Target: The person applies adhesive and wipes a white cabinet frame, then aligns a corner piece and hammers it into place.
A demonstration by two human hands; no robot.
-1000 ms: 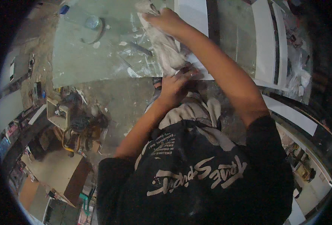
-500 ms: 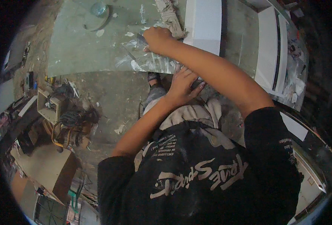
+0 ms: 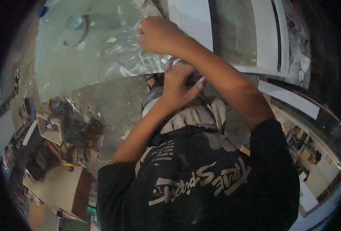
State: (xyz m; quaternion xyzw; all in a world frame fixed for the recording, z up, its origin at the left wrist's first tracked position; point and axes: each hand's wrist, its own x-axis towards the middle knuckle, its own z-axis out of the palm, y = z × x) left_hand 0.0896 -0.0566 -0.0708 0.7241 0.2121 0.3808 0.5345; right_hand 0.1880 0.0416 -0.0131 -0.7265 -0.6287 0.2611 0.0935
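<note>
My right hand (image 3: 159,35) is closed in a fist above the smeared greenish tabletop (image 3: 70,63), near its front edge. Whatever it grips is hidden by the fingers. Closer to my body, my left hand (image 3: 178,82) is at the table's front edge with fingers curled and the thumb stretched to the right. A greyish shape (image 3: 172,62) shows at its fingertips, too blurred to name. Just beyond my right hand lies a crumpled beige cloth (image 3: 146,7), beside a long white panel (image 3: 191,25).
A clear round object (image 3: 75,22) and a curved strip (image 3: 86,34) lie on the far left of the tabletop. A white frame (image 3: 266,34) stands to the right. On the floor at left are a small open wooden box (image 3: 49,129), tangled cables and a larger tan box (image 3: 59,186).
My view has shifted, so the tabletop sits further left and up. My right hand appears slightly higher; the dark object seen at its fingers before is now hidden. My left hand stays at the edge.
</note>
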